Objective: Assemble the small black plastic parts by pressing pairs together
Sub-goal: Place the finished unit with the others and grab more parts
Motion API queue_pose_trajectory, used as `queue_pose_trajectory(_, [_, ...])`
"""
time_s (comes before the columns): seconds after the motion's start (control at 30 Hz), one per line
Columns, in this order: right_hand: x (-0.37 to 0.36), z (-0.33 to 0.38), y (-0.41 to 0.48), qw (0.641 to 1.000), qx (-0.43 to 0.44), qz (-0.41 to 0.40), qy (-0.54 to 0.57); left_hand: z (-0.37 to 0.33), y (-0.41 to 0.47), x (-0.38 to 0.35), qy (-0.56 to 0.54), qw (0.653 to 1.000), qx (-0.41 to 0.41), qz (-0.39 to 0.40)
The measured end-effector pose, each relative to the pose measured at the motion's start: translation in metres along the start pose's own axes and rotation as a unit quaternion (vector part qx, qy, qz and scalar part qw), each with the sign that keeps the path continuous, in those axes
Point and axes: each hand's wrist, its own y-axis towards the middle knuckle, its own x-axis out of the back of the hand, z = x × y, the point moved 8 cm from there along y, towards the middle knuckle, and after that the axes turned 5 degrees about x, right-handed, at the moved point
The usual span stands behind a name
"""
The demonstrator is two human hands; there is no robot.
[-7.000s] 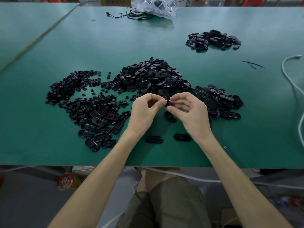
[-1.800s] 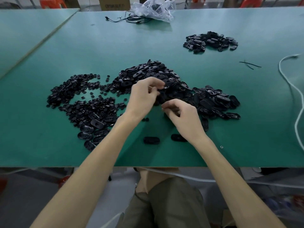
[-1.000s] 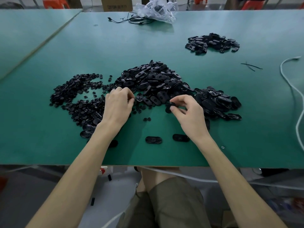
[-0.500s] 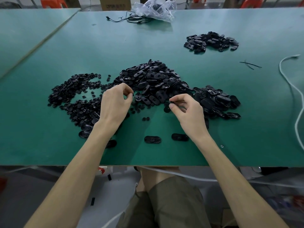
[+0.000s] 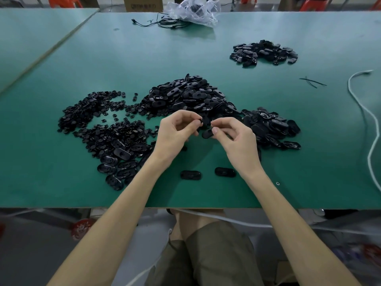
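In front of the central heap (image 5: pixel 185 96), the left hand (image 5: pixel 173 137) pinches one small black piece (image 5: pixel 199 121), the right hand (image 5: pixel 237 141) one oval shell (image 5: pixel 206 134), nearly touching. Two loose ovals (image 5: pixel 190 175) lie nearer the person than that heap.

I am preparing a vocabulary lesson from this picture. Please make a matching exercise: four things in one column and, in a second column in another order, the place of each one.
Things
1. clear plastic bag
2. white cable
3. oval black part
4. small black part

Places
A. pinched by the right hand
B. at the far edge of the table
C. pinched by the left hand
D. along the right side of the table

Pairs: 1-B, 2-D, 3-A, 4-C
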Motion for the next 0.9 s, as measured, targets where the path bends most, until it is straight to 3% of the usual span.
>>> queue_pose_trajectory(0.47, [0.000, 0.001, 0.003, 1.000, -0.008, 0.005, -0.028, 0.003, 0.000, -0.005, 0.017, 0.999, -0.004, 0.030])
queue_pose_trajectory(0.9, [-0.002, 0.001, 0.001, 0.999, -0.011, 0.026, 0.016, -0.001, -0.002, -0.010, 0.027, 0.999, -0.013, 0.046])
